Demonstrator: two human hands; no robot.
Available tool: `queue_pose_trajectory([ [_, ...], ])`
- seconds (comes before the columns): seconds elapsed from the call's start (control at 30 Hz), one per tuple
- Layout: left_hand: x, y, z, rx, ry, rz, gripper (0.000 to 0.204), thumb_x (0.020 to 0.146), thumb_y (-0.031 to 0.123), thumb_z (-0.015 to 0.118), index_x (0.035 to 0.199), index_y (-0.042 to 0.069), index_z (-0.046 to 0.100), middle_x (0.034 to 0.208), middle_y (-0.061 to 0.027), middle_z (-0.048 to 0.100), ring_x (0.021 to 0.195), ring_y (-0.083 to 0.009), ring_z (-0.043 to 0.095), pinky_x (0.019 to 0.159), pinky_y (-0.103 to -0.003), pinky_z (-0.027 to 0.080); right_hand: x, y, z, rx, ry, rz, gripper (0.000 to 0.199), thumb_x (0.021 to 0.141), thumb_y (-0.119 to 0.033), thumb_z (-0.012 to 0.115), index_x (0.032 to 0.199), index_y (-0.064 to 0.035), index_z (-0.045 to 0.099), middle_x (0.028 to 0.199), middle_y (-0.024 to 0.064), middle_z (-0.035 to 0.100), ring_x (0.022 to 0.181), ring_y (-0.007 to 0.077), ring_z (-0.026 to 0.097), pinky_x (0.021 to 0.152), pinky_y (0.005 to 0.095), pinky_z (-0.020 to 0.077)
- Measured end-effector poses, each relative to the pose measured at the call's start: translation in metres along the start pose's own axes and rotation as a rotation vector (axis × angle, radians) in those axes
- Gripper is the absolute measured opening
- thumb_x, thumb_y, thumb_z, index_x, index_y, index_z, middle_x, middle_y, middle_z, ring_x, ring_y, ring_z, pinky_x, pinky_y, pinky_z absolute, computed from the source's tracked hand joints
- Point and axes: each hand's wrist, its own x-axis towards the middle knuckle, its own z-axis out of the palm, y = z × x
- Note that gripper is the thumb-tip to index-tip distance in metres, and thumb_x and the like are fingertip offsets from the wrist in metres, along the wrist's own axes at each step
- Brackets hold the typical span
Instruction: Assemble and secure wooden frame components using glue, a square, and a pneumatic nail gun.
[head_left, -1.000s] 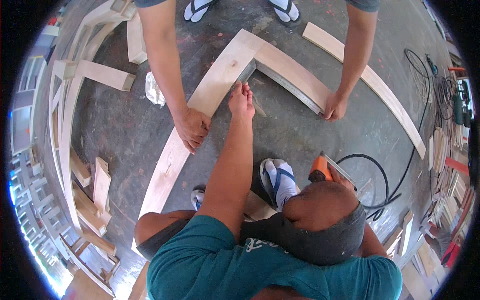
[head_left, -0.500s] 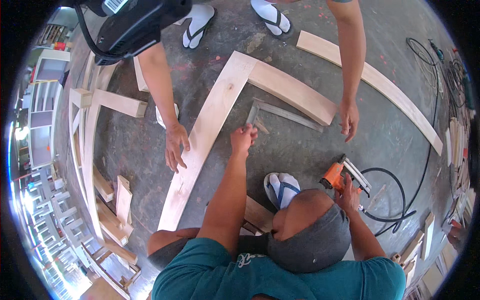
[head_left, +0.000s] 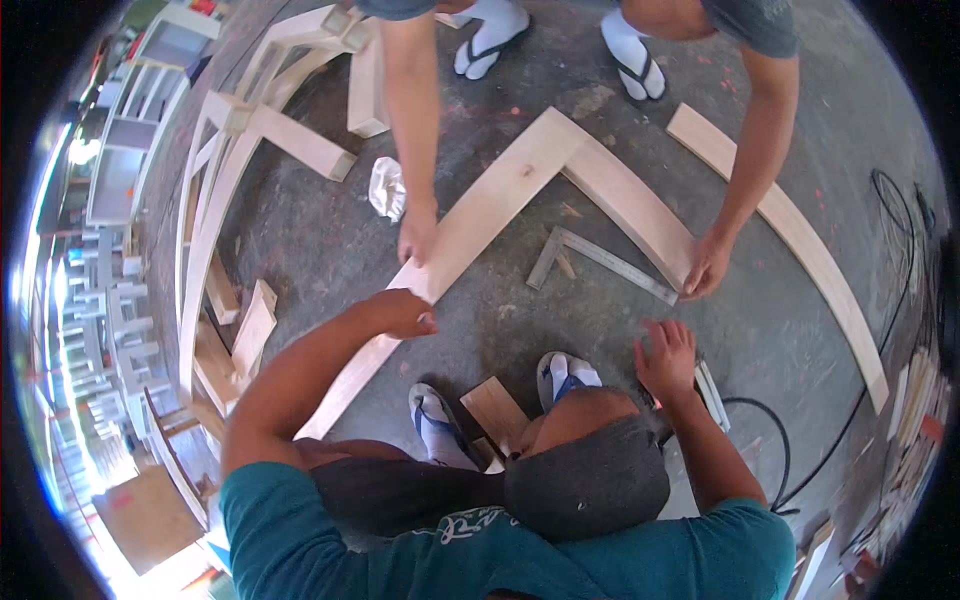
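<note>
My left hand (head_left: 408, 314) is over the long pale wooden board (head_left: 495, 195), its fingers curled down and partly hidden, so what they hold, if anything, cannot be made out. Beside it, a co-worker's hand (head_left: 418, 238) rests at the same board's edge. The co-worker's other hand (head_left: 707, 268) grips the near end of a shorter board (head_left: 630, 205), which meets the long one at a corner. My right hand (head_left: 667, 358) is open, fingers spread, above a nail gun (head_left: 711, 393) mostly covered by my forearm. A metal square (head_left: 610, 262) lies flat on the floor inside the corner.
A curved board (head_left: 810, 245) lies at the right, near a black hose (head_left: 775, 435). Wooden frame pieces (head_left: 225, 200) stand at the left. Crumpled whitish material (head_left: 387, 188) sits by the long board. A short wood piece (head_left: 497, 410) lies between my feet.
My left hand has let go of the metal square and moved left to the long board. My right hand has released the nail gun. The co-worker's hands have come down onto the boards.
</note>
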Motion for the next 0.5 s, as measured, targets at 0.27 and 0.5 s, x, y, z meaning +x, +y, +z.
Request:
queue_pose_trajectory([
  [0.27,-0.095,-0.059,0.052,-0.101,0.066,-0.414,0.049,0.086,0.055,0.067,0.117,0.017,0.068,0.120,-0.0124,0.067,0.117,-0.0338,0.060,0.095,-0.048,0.049,0.176,-0.083,0.025,0.049,0.067,-0.653,0.032,0.081,-0.018,0.071,0.111,-0.0091,0.062,0.107,0.0094,0.060,0.102,0.0299,0.058,0.090,0.0439,0.0466],
  [0.5,-0.134,-0.071,0.102,-0.124,0.074,-0.433,0.060,0.082,0.051,0.074,0.130,0.018,0.059,0.128,-0.0137,0.062,0.120,-0.0344,0.058,0.097,-0.048,0.048,0.229,-0.195,-0.007,-0.253,-0.487,-1.110,0.032,0.087,-0.027,0.067,0.116,-0.0135,0.062,0.106,0.0070,0.058,0.110,0.0257,0.055,0.095,0.0417,0.0438],
])
